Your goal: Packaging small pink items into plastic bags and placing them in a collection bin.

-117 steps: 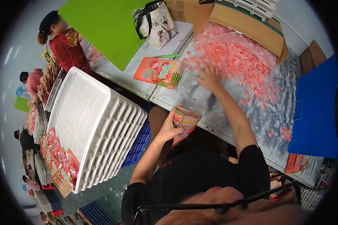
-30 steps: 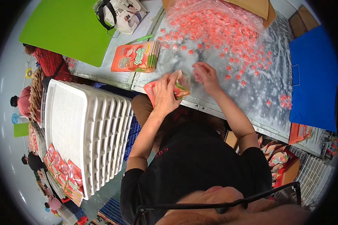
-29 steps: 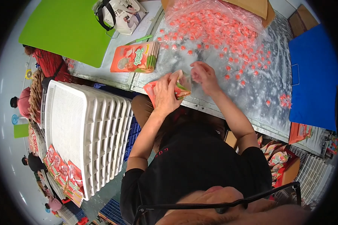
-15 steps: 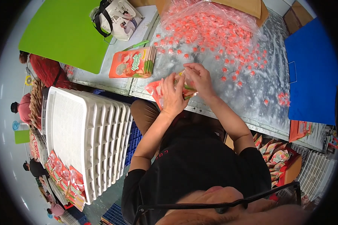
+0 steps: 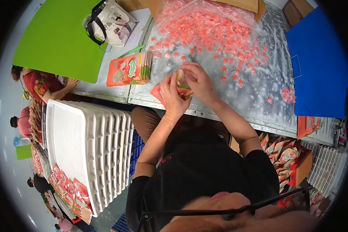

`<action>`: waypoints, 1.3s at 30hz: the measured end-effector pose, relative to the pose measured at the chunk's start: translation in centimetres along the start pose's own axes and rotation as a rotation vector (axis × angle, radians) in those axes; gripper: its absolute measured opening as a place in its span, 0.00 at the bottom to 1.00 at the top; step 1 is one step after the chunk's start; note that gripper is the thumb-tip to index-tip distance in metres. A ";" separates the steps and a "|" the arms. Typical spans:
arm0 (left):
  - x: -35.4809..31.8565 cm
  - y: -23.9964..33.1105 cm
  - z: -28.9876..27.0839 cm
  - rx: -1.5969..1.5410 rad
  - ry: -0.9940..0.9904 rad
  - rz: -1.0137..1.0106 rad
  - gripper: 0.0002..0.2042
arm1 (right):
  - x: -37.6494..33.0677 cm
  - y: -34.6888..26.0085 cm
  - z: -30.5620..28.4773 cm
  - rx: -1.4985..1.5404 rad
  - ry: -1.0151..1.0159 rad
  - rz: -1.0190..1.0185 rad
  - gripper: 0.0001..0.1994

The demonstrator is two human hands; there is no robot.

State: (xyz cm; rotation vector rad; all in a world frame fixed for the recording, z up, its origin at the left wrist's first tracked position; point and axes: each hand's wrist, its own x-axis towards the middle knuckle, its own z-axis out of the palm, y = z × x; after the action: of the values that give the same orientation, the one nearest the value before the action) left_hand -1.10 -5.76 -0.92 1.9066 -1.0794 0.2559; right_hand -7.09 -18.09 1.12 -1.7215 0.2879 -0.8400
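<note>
Above the near edge of the metal table, I hold a red and green printed pouch (image 5: 185, 92) with a see-through part. My left hand (image 5: 174, 96) is wrapped round its left side, thumb and fingers closed on it. My right hand (image 5: 200, 83) is at the pouch's upper right end, its fingers bent against the opening; whether a small piece is between them is hidden. Left of my hands lies a stack of similar flat pouches (image 5: 129, 69), with a green knife-like tool (image 5: 132, 51) behind it. Many small wrapped red candies (image 5: 220, 38) spread from a clear plastic bag across the table.
A stack of white plastic trays (image 5: 71, 131) rises at my left, with printed pouches (image 5: 71, 191) on it. Green (image 5: 62, 38) and blue (image 5: 317, 63) panels flank the table. A carry bag (image 5: 114, 25) stands at the back. Filled pouches (image 5: 282, 158) sit in a box lower right. Other people work far left.
Both hands stay on the pouch, with the fingers slightly shifted at its opening. The whole view has moved a little. At the left, a person's arm now reaches toward the table.
</note>
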 end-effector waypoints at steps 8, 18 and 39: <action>0.6 0.0 -1.3 -0.157 0.043 -0.038 0.48 | -1.3 2.7 -6.9 -0.769 0.053 -0.147 0.22; 0.1 0.5 -2.4 -0.131 0.027 -0.096 0.45 | -1.8 11.3 -13.3 -1.217 -0.032 -0.024 0.31; -0.1 1.0 -4.4 -0.152 -0.007 -0.165 0.42 | -4.1 9.5 -14.5 -0.649 -0.356 0.158 0.26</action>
State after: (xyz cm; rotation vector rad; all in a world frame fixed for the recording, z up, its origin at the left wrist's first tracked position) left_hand -0.94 -2.51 2.15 1.8483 -0.9133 0.0725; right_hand -17.41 -29.56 -7.66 -2.3714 0.4807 -0.3181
